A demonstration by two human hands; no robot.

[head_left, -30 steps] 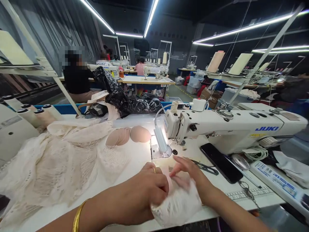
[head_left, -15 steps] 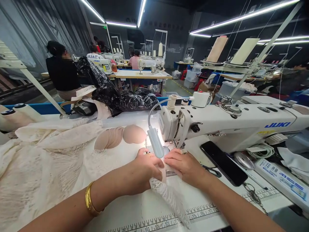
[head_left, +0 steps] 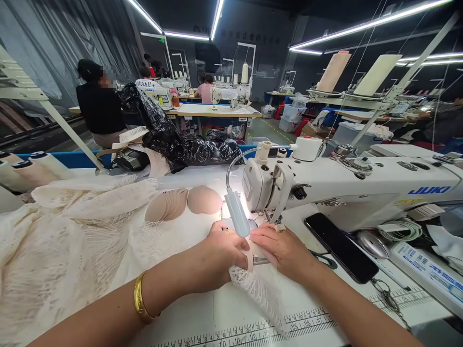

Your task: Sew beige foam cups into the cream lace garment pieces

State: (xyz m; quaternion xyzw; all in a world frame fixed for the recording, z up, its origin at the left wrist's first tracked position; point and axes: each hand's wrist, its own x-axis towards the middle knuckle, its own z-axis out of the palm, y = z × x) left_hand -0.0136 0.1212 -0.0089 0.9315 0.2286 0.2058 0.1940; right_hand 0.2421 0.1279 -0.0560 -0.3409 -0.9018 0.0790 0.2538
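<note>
In the head view my left hand (head_left: 222,253) is closed on a piece of white lace fabric (head_left: 255,286), its fingers bent over a pale pink strip. The lace tail hangs toward me across the table ruler. My right hand (head_left: 285,248) lies with fingers stretched out on the cloth beside the needle area of the white sewing machine (head_left: 267,185). A small lamp (head_left: 237,212) on a bendable neck hides part of the work between my hands. Left of them, beige bra cups (head_left: 204,200) lie by a heap of cream lace cloth (head_left: 83,236).
To the right are a black phone (head_left: 341,246), scissors (head_left: 325,260), a mouse (head_left: 372,244) and a long box (head_left: 430,274). Black plastic bags (head_left: 202,150) lie behind the table. Thread cones (head_left: 47,164) stand at left. Other people sit at machines farther back.
The whole view has shifted slightly, so everything appears a little farther right. Both hands keep nearly the same places at the machine, the left still holding the lace.
</note>
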